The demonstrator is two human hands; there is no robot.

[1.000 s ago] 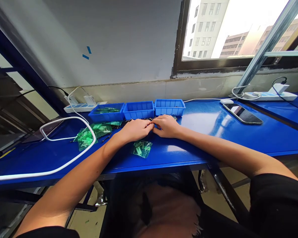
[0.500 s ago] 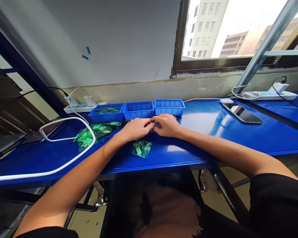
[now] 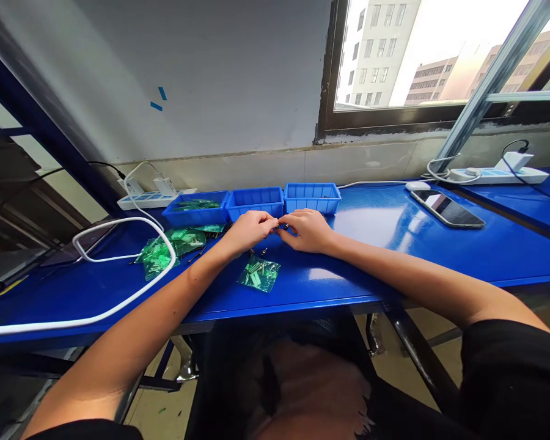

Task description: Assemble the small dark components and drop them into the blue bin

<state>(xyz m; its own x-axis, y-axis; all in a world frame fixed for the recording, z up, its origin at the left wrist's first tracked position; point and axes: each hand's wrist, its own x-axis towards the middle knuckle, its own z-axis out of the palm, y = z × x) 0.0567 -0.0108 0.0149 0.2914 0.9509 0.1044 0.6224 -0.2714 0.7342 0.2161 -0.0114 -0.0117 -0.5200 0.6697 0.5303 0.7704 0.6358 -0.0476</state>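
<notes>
My left hand (image 3: 252,231) and my right hand (image 3: 306,231) meet fingertip to fingertip above the blue table (image 3: 348,263). Both are closed in a pinch around something small and dark, too tiny to name. Below my left hand lie a couple of small dark metallic pieces (image 3: 263,251). Nearer the table's front edge is a clear green-tinted bag (image 3: 259,274) with pale strips and small parts inside. More green bags (image 3: 158,258) are heaped left of my left forearm, with thin dark pieces beside them.
Behind my hands stand three blue bins: the left bin (image 3: 196,216) holds green bags, then come the middle bin (image 3: 255,214) and the right bin (image 3: 312,206). A white cable (image 3: 96,318) loops across the left side. A phone (image 3: 448,209) and a power strip (image 3: 499,176) lie at right.
My left hand has shifted slightly up, its fingers straighter, so small dark pieces on the table beneath it now show. My right hand has hardly moved.
</notes>
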